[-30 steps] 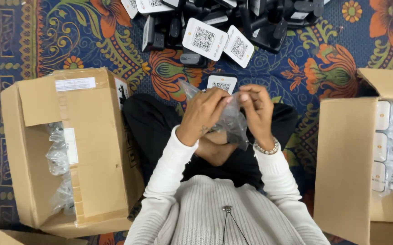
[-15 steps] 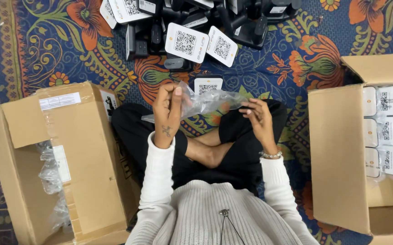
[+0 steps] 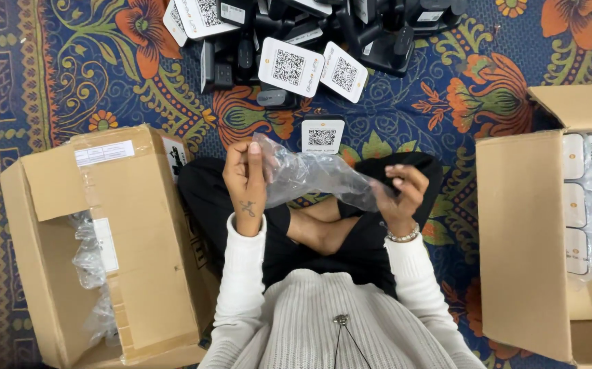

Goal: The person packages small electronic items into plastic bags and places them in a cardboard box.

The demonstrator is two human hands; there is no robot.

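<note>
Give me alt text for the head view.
Seated cross-legged on a floral rug, a person stretches a clear plastic bag between left hand and right hand. Open cardboard boxes flank them; black devices with white code cards lie ahead.

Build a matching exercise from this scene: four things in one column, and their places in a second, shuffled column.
Things:
1. clear plastic bag
2. left cardboard box
3. right cardboard box
4. pile of black devices

Places:
A. holds rows of white packets
B. on the patterned rug ahead of the knees
C. stretched between left hand and right hand
D. holds crumpled clear plastic

Pairs: 1-C, 2-D, 3-A, 4-B
</note>
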